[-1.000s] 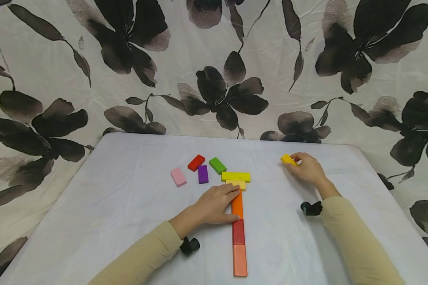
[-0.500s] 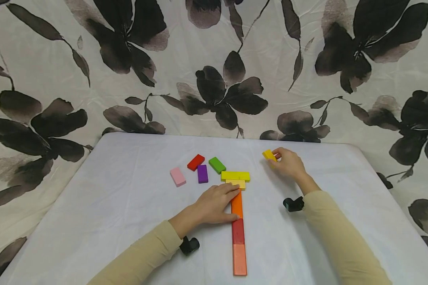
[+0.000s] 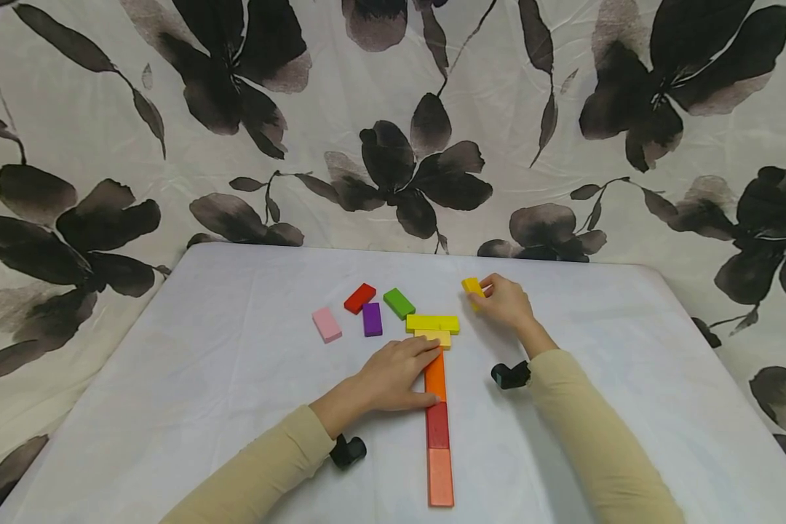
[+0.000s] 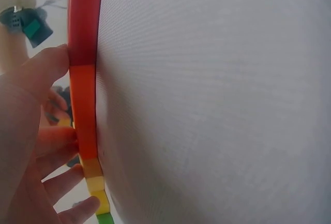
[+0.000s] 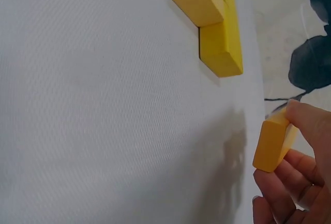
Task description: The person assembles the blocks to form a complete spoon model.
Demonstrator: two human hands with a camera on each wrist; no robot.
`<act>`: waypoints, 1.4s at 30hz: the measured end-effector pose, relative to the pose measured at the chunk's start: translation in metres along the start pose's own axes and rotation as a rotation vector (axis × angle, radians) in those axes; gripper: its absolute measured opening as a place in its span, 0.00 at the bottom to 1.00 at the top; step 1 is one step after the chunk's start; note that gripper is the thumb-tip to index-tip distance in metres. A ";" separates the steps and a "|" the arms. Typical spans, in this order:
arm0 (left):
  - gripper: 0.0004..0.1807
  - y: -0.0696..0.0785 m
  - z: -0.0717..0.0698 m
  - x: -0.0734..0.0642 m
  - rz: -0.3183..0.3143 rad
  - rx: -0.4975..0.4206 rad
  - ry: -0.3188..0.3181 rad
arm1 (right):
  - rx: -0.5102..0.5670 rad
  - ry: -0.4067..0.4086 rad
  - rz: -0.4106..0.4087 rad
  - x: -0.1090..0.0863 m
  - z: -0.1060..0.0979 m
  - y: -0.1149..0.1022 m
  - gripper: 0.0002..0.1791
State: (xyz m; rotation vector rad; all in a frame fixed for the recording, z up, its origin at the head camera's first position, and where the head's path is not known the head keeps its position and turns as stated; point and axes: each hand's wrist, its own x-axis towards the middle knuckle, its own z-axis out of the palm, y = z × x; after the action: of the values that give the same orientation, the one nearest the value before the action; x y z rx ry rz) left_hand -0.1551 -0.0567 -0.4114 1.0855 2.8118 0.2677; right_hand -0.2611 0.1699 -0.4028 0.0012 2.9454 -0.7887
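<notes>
My right hand (image 3: pixel 506 300) pinches a small yellow block (image 3: pixel 471 285) between thumb and fingers; in the right wrist view that yellow block (image 5: pixel 270 145) hangs above the cloth, beyond the end of a longer bright yellow block (image 3: pixel 432 324). A pale yellow block (image 3: pixel 442 338) lies against the longer one. Below it, in a line, come an orange block (image 3: pixel 436 382), a dark red block (image 3: pixel 437 426) and a salmon block (image 3: pixel 441 477). My left hand (image 3: pixel 393 377) rests along the line's upper part, with its fingers mostly straight and the thumb at the orange-red joint.
Loose pink (image 3: pixel 327 325), red (image 3: pixel 360 298), purple (image 3: pixel 372 319) and green (image 3: pixel 399 303) blocks lie up and left of the line. A black wrist camera (image 3: pixel 348 453) sits by the left sleeve, another black camera (image 3: pixel 511 375) by the right. Flowered fabric (image 3: pixel 406 182) hangs behind the white table (image 3: pixel 236 327).
My right hand has moved left with the small yellow block, coming nearer the longer yellow block. The left hand and the line of blocks have stayed in place.
</notes>
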 end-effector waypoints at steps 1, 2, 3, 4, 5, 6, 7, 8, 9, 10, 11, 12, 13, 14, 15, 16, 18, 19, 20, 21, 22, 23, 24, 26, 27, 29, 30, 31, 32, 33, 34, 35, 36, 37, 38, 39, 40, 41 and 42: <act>0.41 0.000 0.000 0.000 0.000 0.001 -0.001 | 0.007 0.000 0.008 0.000 0.001 -0.001 0.26; 0.41 0.000 0.000 0.000 0.000 0.003 0.000 | 0.015 -0.001 0.017 0.000 0.003 -0.002 0.26; 0.41 0.000 0.000 0.000 0.000 0.004 0.000 | 0.025 -0.002 0.030 0.000 0.004 -0.003 0.26; 0.41 0.000 0.000 0.000 0.000 0.005 0.000 | 0.029 -0.003 0.036 0.000 0.006 -0.004 0.26; 0.41 0.000 0.000 0.000 0.000 0.006 0.000 | 0.036 -0.006 0.046 0.000 0.007 -0.005 0.27; 0.41 0.000 0.001 0.000 0.000 0.005 -0.002 | 0.040 -0.008 0.052 0.000 0.008 -0.007 0.27; 0.41 0.000 0.001 0.000 -0.001 0.004 -0.002 | 0.045 -0.011 0.061 0.000 0.010 -0.008 0.27; 0.41 0.001 0.001 0.000 -0.002 0.003 -0.002 | 0.049 -0.015 0.068 0.000 0.011 -0.010 0.27; 0.41 0.001 0.001 0.001 -0.003 0.002 -0.002 | 0.051 -0.019 0.073 0.000 0.012 -0.011 0.28; 0.41 0.001 0.001 0.001 -0.005 0.001 -0.003 | 0.050 -0.022 0.077 0.000 0.014 -0.013 0.27; 0.41 0.001 0.001 0.001 -0.007 -0.001 -0.004 | 0.052 -0.027 0.083 0.000 0.015 -0.014 0.28; 0.41 0.000 0.001 0.001 -0.008 -0.003 -0.004 | 0.048 -0.028 0.085 0.001 0.016 -0.015 0.28; 0.41 0.000 0.001 0.001 -0.010 -0.004 -0.005 | 0.046 -0.030 0.089 0.001 0.018 -0.016 0.28; 0.41 0.000 0.001 0.001 -0.011 -0.006 -0.005 | 0.043 -0.031 0.089 0.001 0.019 -0.017 0.28; 0.41 0.000 0.001 0.001 -0.011 -0.007 -0.006 | 0.038 -0.031 0.091 0.001 0.020 -0.018 0.28; 0.41 0.000 0.000 0.001 -0.012 -0.008 -0.007 | 0.036 -0.031 0.094 0.002 0.021 -0.018 0.28; 0.41 0.000 0.000 0.000 -0.012 -0.009 -0.008 | 0.035 -0.029 0.098 0.002 0.022 -0.020 0.28; 0.41 0.000 0.000 0.000 -0.011 -0.008 -0.007 | 0.035 -0.029 0.102 0.002 0.023 -0.021 0.28; 0.41 0.000 0.000 0.000 -0.010 -0.007 -0.007 | 0.035 -0.027 0.106 0.002 0.023 -0.022 0.28; 0.41 0.000 0.000 0.000 -0.009 -0.006 -0.006 | 0.031 -0.026 0.110 0.001 0.024 -0.024 0.27; 0.41 0.000 0.001 0.000 -0.007 -0.006 -0.004 | 0.031 -0.024 0.113 0.001 0.024 -0.025 0.27; 0.41 0.000 0.001 0.000 -0.006 -0.005 -0.004 | 0.027 -0.023 0.113 0.001 0.024 -0.026 0.27; 0.41 0.000 0.001 0.000 -0.004 -0.005 -0.002 | 0.024 -0.022 0.113 0.001 0.025 -0.027 0.27; 0.41 0.000 0.001 0.000 -0.002 -0.002 0.002 | 0.017 -0.019 0.111 0.001 0.026 -0.029 0.27; 0.41 -0.001 0.001 0.000 -0.001 -0.001 0.003 | 0.013 -0.019 0.109 0.000 0.026 -0.030 0.27; 0.41 -0.001 0.002 0.000 0.000 0.001 0.006 | 0.010 -0.020 0.106 0.000 0.027 -0.032 0.28; 0.41 -0.001 0.002 0.000 0.001 0.003 0.007 | 0.008 -0.020 0.106 0.000 0.027 -0.033 0.28; 0.41 -0.001 0.002 0.000 0.001 0.003 0.008 | 0.007 -0.021 0.108 -0.001 0.028 -0.034 0.28; 0.41 -0.001 0.002 0.000 0.002 0.004 0.009 | 0.006 -0.022 0.108 -0.001 0.028 -0.035 0.28; 0.41 -0.001 0.002 0.000 0.002 0.004 0.009 | 0.004 -0.024 0.110 -0.001 0.028 -0.035 0.28; 0.41 -0.001 0.002 0.001 0.002 0.004 0.009 | 0.002 -0.027 0.109 -0.001 0.028 -0.035 0.29; 0.41 -0.001 0.002 0.001 0.003 0.005 0.009 | 0.002 -0.029 0.111 -0.001 0.028 -0.036 0.29; 0.41 -0.001 0.002 0.001 0.002 0.004 0.009 | 0.001 -0.031 0.113 -0.001 0.028 -0.036 0.29; 0.41 -0.001 0.002 0.001 0.002 0.004 0.009 | 0.001 -0.031 0.114 0.000 0.028 -0.036 0.30; 0.41 -0.001 0.002 0.001 0.001 0.006 0.008 | 0.002 -0.031 0.113 0.000 0.029 -0.036 0.30; 0.41 -0.001 0.002 0.001 0.000 0.007 0.007 | 0.000 -0.033 0.111 0.000 0.029 -0.036 0.30; 0.41 -0.001 0.002 0.001 -0.001 0.007 0.006 | -0.001 -0.033 0.107 0.001 0.030 -0.036 0.31; 0.41 -0.001 0.002 0.001 -0.002 0.007 0.005 | 0.001 -0.034 0.108 0.001 0.031 -0.036 0.31; 0.41 -0.001 0.002 0.001 -0.004 0.007 0.004 | -0.001 -0.037 0.105 0.001 0.031 -0.036 0.32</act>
State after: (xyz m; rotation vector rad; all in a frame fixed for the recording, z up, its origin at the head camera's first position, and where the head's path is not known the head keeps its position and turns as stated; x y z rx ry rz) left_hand -0.1562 -0.0562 -0.4132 1.0824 2.8200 0.2609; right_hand -0.2599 0.1236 -0.4120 0.1378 2.8839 -0.7636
